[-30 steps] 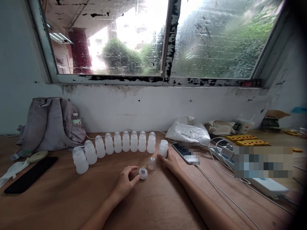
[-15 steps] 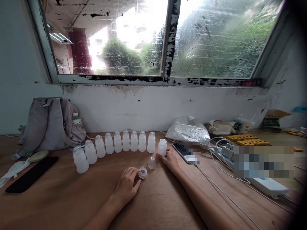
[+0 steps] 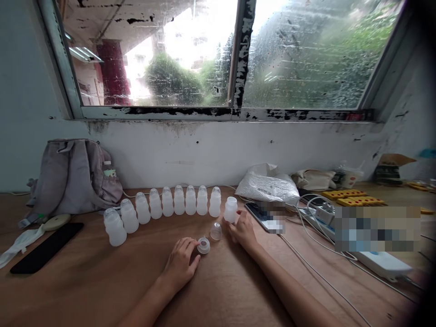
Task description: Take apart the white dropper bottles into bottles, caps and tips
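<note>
My left hand (image 3: 183, 263) rests on the tabletop, fingers loosely spread, a fingertip touching a clear bottle teat in its collar (image 3: 203, 245). Just beyond it a clear dome cap (image 3: 216, 231) stands on the wood. My right hand (image 3: 244, 230) is at the lower right of an uncapped, frosted white baby bottle (image 3: 230, 209). Its thumb and index finger are apart near the bottle's base; whether they touch it is hard to see. Left of that bottle, several capped baby bottles (image 3: 179, 200) stand upright in a curved row.
A phone (image 3: 260, 217) with a cable lies right of my right hand. Behind it is a silvery plastic bag (image 3: 267, 184). Cables and a white power strip (image 3: 381, 265) fill the right side. A grey backpack (image 3: 73, 175) and a black slab (image 3: 47, 247) are at left.
My right hand has shifted slightly, its fingers more bent beside the bottle's base. The left hand, teat, cap and bottles stay in place.
</note>
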{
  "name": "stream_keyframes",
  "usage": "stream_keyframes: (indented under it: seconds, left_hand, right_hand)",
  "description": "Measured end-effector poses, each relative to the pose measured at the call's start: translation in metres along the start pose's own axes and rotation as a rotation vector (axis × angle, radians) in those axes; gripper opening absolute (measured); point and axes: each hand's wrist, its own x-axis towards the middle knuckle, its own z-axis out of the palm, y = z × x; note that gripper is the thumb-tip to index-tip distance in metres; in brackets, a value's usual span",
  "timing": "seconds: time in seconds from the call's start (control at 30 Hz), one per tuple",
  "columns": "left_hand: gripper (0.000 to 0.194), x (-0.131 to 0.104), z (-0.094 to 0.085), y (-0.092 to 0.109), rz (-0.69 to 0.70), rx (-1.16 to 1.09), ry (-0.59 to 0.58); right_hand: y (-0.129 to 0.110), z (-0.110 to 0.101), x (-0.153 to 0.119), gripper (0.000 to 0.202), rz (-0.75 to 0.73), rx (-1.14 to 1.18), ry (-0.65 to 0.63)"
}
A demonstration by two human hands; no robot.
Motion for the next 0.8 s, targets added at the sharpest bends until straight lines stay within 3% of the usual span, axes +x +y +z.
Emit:
stream_keyframes:
  seconds: [0.1, 0.17, 0.3, 0.4, 0.53, 0.8]
  left_hand:
    - [0.027, 0.000, -0.001, 0.001, 0.000, -0.002, -0.005]
    - [0.025, 0.001, -0.002, 0.003, -0.002, -0.002, -0.005]
    - [0.014, 0.001, -0.003, 0.006, -0.024, 0.012, 0.009]
    - [0.019, 0.001, -0.001, 0.005, -0.044, 0.037, 0.015]
    - [0.033, 0.001, 0.000, 0.003, -0.052, 0.072, -0.001]
    - [0.027, 0.002, -0.001, 0.001, -0.072, 0.060, 0.000]
  right_hand:
    - [-0.016, -0.011, -0.004, 0.034, -0.109, 0.031, 0.148]
    - [-0.031, -0.020, -0.011, 0.026, -0.184, 0.101, 0.155]
    - [-0.066, -0.030, -0.039, 0.018, -0.345, 0.265, -0.251]
    - [-0.086, -0.025, -0.061, 0.018, -0.460, 0.277, -0.413]
    - [-0.095, -0.012, -0.073, 0.016, -0.435, 0.278, -0.444]
    - [-0.093, -0.004, -0.066, 0.017, -0.281, 0.261, -0.449]
